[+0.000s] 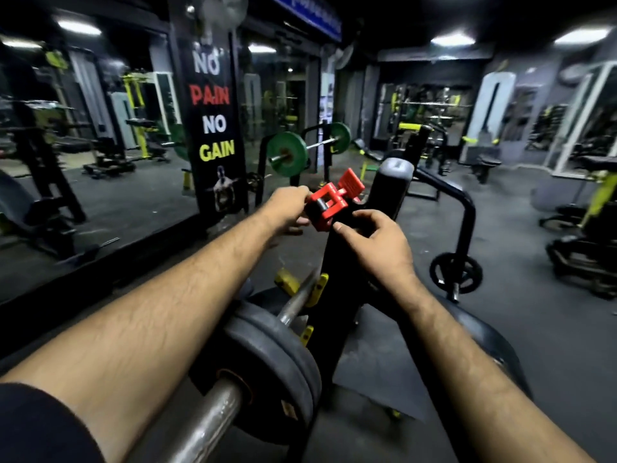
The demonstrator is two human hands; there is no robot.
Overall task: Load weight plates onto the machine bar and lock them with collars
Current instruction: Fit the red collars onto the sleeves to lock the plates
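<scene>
Both hands out front, well above bar. Left hand gripping red collar from its left side, fingers wrapped on it. Right hand just right of collar, fingers curled loose, thumb tip near collar edge, can't tell if touching. Collar lever flipped up. Two black plates already on bar, no collar on it yet.
</scene>
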